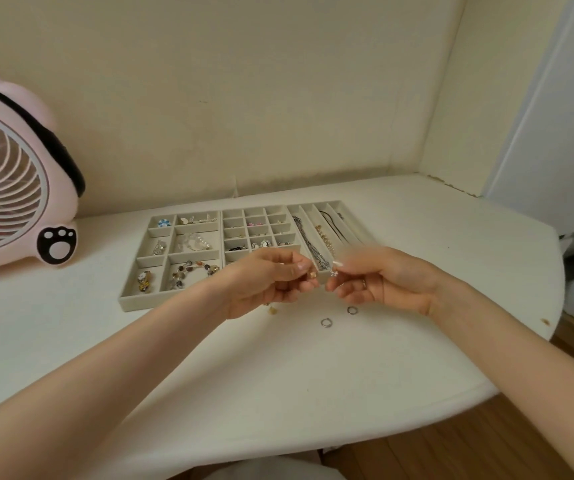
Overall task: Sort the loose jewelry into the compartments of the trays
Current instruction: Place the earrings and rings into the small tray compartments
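Both hands meet above the near edge of the trays. Fingers curled, the left hand (268, 282) pinches a small gold piece (313, 274) between thumb and fingertip, and the right hand (382, 282), slightly blurred, pinches a tiny sparkling silver piece (334, 273) just beside it. At far left a pink fan (8, 188) stands on the white table (278, 375). Next comes the left tray (147, 304), with beaded pieces and charms in wide compartments, then the middle tray (244, 207), a grid of small squares, some holding earrings, then the right tray (313, 204), with chains lying in long slots. On the table below the hands lie a loose gold charm (272, 310), a nearer silver ring (326, 322) and a farther silver ring (352, 310)
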Demonstrator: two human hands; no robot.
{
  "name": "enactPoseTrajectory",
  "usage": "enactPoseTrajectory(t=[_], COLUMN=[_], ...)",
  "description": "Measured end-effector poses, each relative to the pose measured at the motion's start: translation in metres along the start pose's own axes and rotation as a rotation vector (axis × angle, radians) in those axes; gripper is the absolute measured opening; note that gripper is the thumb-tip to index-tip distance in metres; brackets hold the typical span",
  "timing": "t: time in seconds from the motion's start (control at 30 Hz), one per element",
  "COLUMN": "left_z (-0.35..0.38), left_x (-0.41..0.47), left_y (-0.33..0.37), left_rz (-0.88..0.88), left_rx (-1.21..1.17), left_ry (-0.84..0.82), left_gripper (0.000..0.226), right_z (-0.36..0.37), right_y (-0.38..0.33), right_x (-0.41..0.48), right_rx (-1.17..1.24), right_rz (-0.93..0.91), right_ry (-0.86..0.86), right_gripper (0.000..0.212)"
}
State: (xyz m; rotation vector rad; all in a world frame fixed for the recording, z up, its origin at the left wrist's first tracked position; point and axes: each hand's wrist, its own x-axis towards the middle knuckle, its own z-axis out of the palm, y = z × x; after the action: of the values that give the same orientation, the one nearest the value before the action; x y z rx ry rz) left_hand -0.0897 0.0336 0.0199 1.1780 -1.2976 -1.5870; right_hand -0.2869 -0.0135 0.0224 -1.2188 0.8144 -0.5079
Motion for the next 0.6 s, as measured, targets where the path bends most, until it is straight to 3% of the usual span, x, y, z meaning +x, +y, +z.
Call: enactPoseTrajectory(t=[0.13, 0.23, 0.47, 0.6], left_z=[-0.002, -0.004, -0.013, -0.014], left_x=[-0.002, -0.001, 0.0, 0.004], left_y=[0.003, 0.003, 0.007, 0.002], left_rz=[-0.069, -0.015, 0.192, 0.271], left_rx=[-0.128, -0.065, 0.414, 0.766], left_ry=[0.001, 0.066, 0.257, 0.238], left_gripper=[0.012, 0.005, 0.003, 0.002], right_z=[0.004, 0.005, 0.005, 0.004], right_y=[0.001, 0.001, 0.001, 0.005], right_x=[-0.002, -0.002, -0.001, 0.0], right_rx=[0.056, 0.048, 0.039, 0.065], right_rz=[-0.05, -0.073, -0.06, -0.059], right_ry=[0.026, 0.072, 0.115, 0.105], right_gripper=[0.011, 0.009, 0.012, 0.015])
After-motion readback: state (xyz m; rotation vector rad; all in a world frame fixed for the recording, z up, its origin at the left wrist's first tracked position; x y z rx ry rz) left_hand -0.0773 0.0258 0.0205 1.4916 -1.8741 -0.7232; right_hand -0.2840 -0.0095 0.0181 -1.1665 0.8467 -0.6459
